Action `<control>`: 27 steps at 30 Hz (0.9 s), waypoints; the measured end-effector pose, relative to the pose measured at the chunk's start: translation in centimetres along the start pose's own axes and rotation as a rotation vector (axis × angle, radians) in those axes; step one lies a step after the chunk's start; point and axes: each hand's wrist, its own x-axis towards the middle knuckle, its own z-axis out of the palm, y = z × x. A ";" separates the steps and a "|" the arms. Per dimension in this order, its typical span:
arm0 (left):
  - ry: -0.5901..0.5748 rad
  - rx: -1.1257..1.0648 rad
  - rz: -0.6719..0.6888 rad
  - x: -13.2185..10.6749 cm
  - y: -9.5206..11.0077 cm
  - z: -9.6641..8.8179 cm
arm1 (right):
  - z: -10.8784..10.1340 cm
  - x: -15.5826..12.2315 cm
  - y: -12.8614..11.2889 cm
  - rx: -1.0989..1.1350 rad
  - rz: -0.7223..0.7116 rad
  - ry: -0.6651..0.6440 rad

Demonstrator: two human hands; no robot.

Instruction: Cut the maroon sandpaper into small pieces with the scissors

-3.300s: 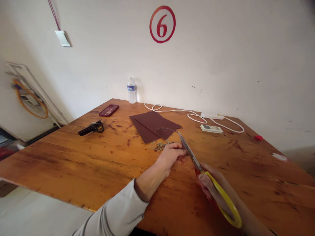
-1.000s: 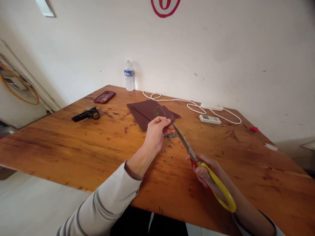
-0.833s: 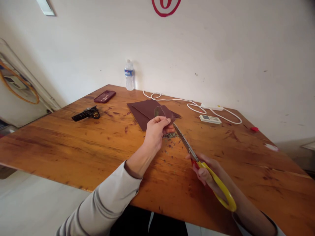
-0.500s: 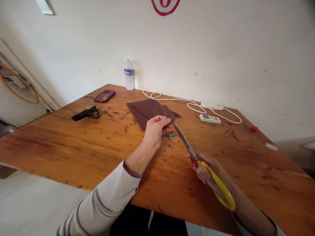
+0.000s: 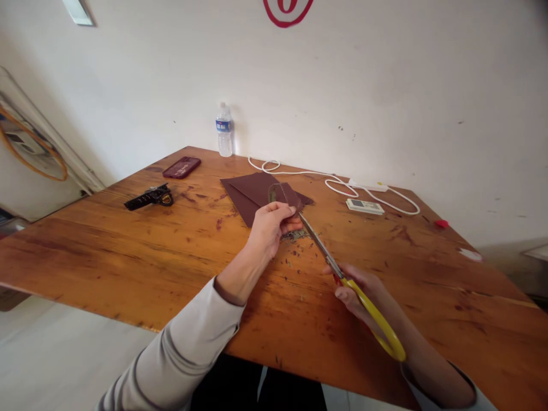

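Observation:
Between the thumb and fingers of my left hand (image 5: 274, 228) is a thin, curled dark maroon strip (image 5: 291, 197), its material hard to make out. My right hand (image 5: 359, 294) is wrapped round the yellow-handled scissors (image 5: 379, 319). Their blades point up and left, with the tips at the strip beside my left fingertips. Behind my left hand lie flat maroon sheets (image 5: 246, 197), partly overlapping. Small dark scraps (image 5: 295, 235) are scattered on the wood just under the hands.
On the wooden table (image 5: 192, 268) are a maroon phone (image 5: 182, 168) and a black strap-like item (image 5: 149, 197) at left. A water bottle (image 5: 224, 131) stands by the wall. A white cable (image 5: 299, 172), a pale remote-like device (image 5: 365, 206) and a red bit (image 5: 441, 224) lie right.
The scissors and my right hand have shifted slightly left. My left hand keeps its hold on the strip and has barely moved.

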 end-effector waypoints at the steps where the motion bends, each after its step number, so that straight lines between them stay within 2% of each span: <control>1: 0.001 -0.001 -0.005 0.0 0.0 0.0 | 0.0 0.2 0.1 -0.005 -0.011 -0.001; 12: 0.002 -0.037 -0.033 0.2 -0.5 0.0 | 0.9 0.9 0.7 -0.070 -0.092 0.077; 16: -0.011 -0.040 -0.013 0.2 -0.7 -0.1 | 0.9 1.0 2.1 -0.047 -0.066 0.060; 20: -0.011 -0.034 -0.003 0.2 -0.8 -0.2 | 0.6 1.0 3.2 -0.058 -0.061 -0.015; 27: -0.008 -0.020 -0.010 0.2 -0.9 -0.1 | 0.6 1.0 2.9 -0.059 -0.071 -0.014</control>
